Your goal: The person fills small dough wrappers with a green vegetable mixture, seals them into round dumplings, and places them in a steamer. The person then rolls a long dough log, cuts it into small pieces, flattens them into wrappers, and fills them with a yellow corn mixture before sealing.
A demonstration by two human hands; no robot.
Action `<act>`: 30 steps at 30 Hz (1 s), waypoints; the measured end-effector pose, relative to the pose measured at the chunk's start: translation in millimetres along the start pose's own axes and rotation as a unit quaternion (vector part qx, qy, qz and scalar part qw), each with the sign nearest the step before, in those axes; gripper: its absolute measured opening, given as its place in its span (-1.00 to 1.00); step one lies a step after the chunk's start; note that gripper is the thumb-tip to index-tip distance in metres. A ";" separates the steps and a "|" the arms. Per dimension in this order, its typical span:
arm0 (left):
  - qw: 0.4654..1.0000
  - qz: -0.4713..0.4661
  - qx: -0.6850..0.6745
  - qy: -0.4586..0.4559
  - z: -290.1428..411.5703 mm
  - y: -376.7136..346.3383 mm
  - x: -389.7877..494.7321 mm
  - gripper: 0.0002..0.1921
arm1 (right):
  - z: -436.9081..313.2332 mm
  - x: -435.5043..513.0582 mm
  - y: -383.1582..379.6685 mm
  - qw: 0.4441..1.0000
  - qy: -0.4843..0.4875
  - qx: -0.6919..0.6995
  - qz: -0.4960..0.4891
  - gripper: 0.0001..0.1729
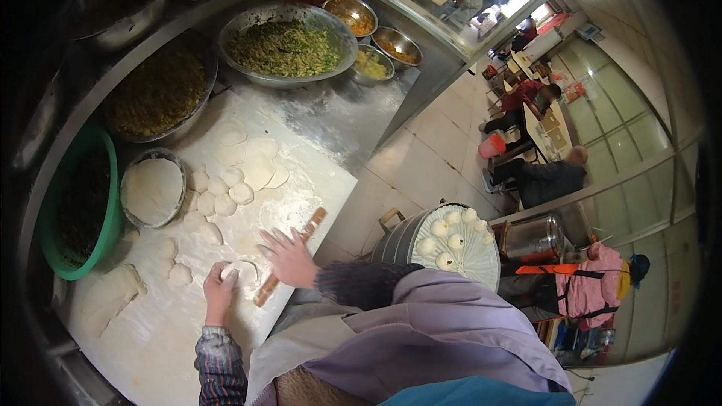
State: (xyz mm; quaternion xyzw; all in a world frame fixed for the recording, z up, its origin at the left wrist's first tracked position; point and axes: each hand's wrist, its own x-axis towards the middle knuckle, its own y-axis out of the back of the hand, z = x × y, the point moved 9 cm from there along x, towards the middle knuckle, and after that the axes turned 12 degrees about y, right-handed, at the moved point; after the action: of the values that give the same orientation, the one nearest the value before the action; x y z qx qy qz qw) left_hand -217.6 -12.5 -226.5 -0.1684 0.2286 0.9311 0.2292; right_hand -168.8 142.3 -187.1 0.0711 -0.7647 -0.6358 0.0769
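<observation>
My left hand (216, 292) holds the edge of a small round dough wrapper (243, 274) on the floured white board (169, 349), thumb on top. Across the middle of a wooden rolling pin (313, 224) lies my right hand (291, 261), palm down, with its fingers spread past the pin. The pin slants just right of the wrapper, near the board's edge. Farther up the board are several dough pieces (218, 186) and some overlapping flat wrappers (260, 162). A larger lump of dough (111, 297) rests at the left.
Bowls of filling line the back, including a large metal bowl of green filling (287, 48) and a green plastic basin (107, 231). On my right stands a steamer (471, 259) with several buns on its liner. Beyond are seated people (555, 177) and a standing person in pink (592, 282).
</observation>
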 end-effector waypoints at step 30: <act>0.967 0.016 0.242 -0.082 13.5 21.6 6.1 -0.73 | 20.8 5.5 12.2 0.992 -0.067 0.021 0.105 -0.28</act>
State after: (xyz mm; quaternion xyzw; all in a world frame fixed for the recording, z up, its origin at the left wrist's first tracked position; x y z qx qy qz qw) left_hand -236.5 -20.6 -210.2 -0.0272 0.4305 0.8619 0.2667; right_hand -178.6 163.4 -178.7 -0.0502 -0.7844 -0.6116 0.0904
